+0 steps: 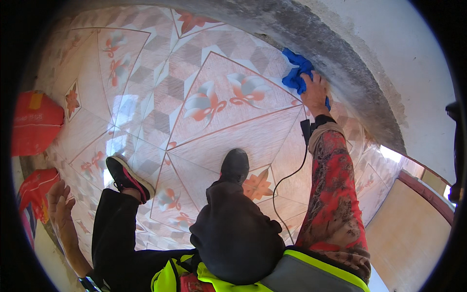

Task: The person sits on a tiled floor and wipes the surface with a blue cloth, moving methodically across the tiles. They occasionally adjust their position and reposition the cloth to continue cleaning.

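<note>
At the foot of the wall, my right hand presses a crumpled blue cloth against the patterned tile floor. Part of the cloth bunches out beyond my fingers, and a small bit shows beside the wrist. A black device with a cable sits at that wrist, and the cable trails back towards my body. Far to the left, my left hand is raised with nothing in it. Its fingers are up and loosely apart, close to a red plastic bag.
A grey cement band runs along the base of the pale wall. Another red bag stands at the left. A tan panel is at the lower right. My shoes rest on the glossy floor.
</note>
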{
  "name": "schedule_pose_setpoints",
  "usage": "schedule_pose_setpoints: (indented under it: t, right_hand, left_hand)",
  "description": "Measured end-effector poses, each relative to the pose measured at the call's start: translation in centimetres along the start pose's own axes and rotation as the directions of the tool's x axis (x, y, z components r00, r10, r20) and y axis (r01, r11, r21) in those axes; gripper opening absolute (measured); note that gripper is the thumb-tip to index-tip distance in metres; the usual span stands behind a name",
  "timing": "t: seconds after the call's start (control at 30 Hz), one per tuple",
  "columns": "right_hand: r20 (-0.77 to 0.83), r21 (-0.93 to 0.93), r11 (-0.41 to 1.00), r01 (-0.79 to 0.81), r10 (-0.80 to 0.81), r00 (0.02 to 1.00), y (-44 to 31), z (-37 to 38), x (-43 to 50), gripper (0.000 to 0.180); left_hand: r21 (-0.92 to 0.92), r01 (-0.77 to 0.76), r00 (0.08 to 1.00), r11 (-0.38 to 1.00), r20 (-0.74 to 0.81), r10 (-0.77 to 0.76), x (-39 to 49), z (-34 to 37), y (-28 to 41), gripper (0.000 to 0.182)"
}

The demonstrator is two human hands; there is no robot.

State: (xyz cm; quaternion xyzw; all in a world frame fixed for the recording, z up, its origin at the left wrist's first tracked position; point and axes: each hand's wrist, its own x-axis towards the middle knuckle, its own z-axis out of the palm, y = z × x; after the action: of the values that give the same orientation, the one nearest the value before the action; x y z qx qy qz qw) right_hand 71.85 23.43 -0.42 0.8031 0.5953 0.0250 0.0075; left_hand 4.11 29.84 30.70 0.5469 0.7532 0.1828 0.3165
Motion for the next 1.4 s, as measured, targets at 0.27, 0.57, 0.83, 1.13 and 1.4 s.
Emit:
schedule_pose_setpoints:
  t: [0.27,0.57,0.83,1.13,1.4]
  right_hand:
    - [-0.106,0.280,0.960,0.005,0.026,0.994,-3.7,-0.2,-10.4,0.070]
    - [-0.115,0.435,0.649,-0.624,0.728,0.676,4.2,1.9,-15.1,0.066]
    - [0.218,-0.013,0.728,-0.686,0.671,0.708,-0.7,0.0,0.6,0.067]
    - [-0.089,0.581,0.723,-0.374,0.514,0.853,-6.7,-0.7,2.2,0.066]
    - [-0.272,0.548,0.836,-0.029,0.211,0.939,-7.3,-4.9,-13.8,0.061]
  left_hand:
    - [-0.022,-0.015,1.000,1.000,0.002,0.015,-0.2,-0.7,-0.3,0.048]
    - [0.053,0.033,0.999,0.998,0.010,-0.034,0.0,0.4,0.1,0.046]
    - [-0.019,0.008,0.999,1.000,0.043,-0.008,0.7,0.5,0.5,0.044]
    - [0.028,0.003,0.999,1.000,0.047,-0.004,0.2,1.3,1.9,0.040]
    - [0.026,-0.032,0.998,0.999,0.060,0.031,-0.5,0.5,1.2,0.040]
